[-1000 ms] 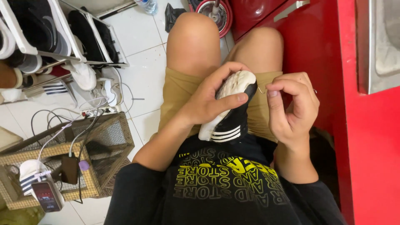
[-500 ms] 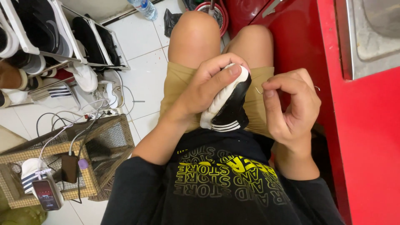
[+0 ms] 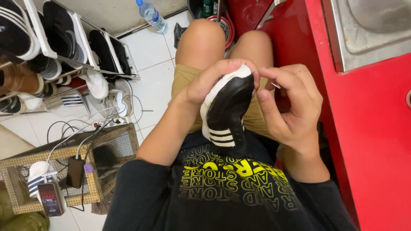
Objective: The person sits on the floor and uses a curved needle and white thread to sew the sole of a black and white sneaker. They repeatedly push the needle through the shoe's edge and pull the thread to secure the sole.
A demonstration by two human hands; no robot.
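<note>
- A shoe rack stands at the far left, its pairs slotted toe-up on tilted shelves so that many fit in a narrow space.
- Below it a wicker basket sits on the floor, with cables running into it; a phone leans at its near corner, probably left there to charge.
- A water bottle lies on the tiles near the wall, well apart from the person.
- The left hand wraps over the toe of the shoe, fingers curled across the top and thumb underneath. The grip looks meant to steady the shoe and keep its black upper turned toward the face.
- The shoe itself is black with a white sole edge and white stripes. It stands heel-down on the lap, just above the shorts, toe pointing away, held close so that fine work is easy to see.
- The right hand is just beside the toe, narrowed to a pinch: thumb and forefinger meet on something thin and pale, perhaps a needle or thread, too small to tell. The other fingers curl loosely out of the way.
- A red desk runs along the right, with a steel sink set into it, untouched.
</note>
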